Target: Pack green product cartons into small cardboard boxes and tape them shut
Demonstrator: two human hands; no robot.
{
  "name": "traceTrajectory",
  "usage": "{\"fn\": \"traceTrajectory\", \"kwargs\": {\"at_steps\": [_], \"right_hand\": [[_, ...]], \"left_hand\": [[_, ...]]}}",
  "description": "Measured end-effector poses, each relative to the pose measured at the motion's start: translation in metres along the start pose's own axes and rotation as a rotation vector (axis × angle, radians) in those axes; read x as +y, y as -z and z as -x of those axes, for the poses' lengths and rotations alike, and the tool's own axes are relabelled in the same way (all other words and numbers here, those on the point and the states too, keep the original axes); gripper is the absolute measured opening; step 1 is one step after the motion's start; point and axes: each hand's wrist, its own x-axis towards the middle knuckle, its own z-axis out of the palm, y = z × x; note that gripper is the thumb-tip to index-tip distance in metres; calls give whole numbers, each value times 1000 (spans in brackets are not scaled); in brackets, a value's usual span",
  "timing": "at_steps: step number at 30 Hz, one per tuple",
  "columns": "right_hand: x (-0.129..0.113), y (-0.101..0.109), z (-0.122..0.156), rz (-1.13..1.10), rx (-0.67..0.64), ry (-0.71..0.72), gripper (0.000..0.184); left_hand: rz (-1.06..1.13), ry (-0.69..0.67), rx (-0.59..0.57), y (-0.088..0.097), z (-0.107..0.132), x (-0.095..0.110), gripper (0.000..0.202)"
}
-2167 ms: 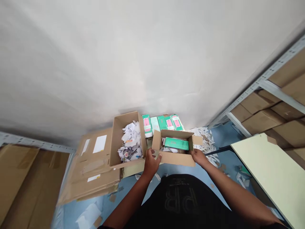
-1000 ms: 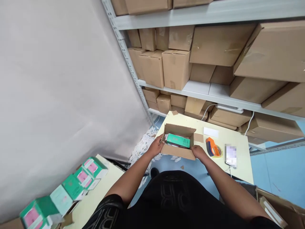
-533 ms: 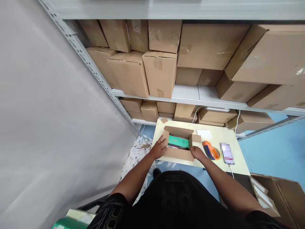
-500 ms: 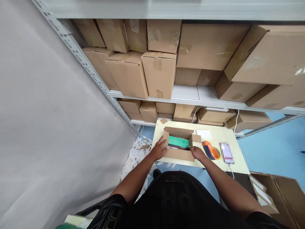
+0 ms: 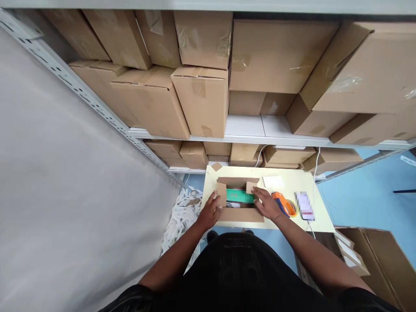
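Moved since half a second ago: both side flaps of the small cardboard box, then splayed outward, now stand folded in over the opening, and each hand has shifted up onto its flap.

Small cardboard box: plain brown corrugated board, rectangular, resting flat near the front edge of the table. Far flap upright, near flap lying forward toward the person.

Green carton: long, smooth, printed card; lies flat inside the box, partly covered by the folded flaps.

Left hand: fingers spread flat against the left flap and left wall of the box, pressing rather than clasping; nothing enclosed in it.

Right hand: open palm down, fingertips on the right flap, pushing it inward; likewise closed round nothing.

Table: pale yellow, smooth matte top, rectangular.

Tape dispenser: orange and dark plastic, curved body, just right of the right hand.

White slip: flat paper, far side of the table, right of the box.

Cardboard scrap: small brown square at the table's far left corner.

Shelving: grey perforated metal uprights, white shelf boards, packed with taped brown cartons.

Paper strips: white, crumpled heap on the blue floor, left of the table.
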Motion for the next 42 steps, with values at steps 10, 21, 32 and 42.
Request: {"fn": "traceTrajectory", "kwargs": {"at_steps": [10, 21, 32, 42], "right_hand": [[38, 33, 15, 42, -424, 165, 83], [27, -27, -5, -258, 65, -317, 73], [15, -25, 0, -288, 100, -433, 59], [92, 10, 78, 447, 38, -723, 45]], "left_hand": [[124, 184, 43, 12, 1, 16, 50], [26, 264, 199, 22, -15, 33, 35], [-308, -153, 74, 16, -70, 48, 26], [-589, -183, 54, -9, -55, 42, 31]]}}
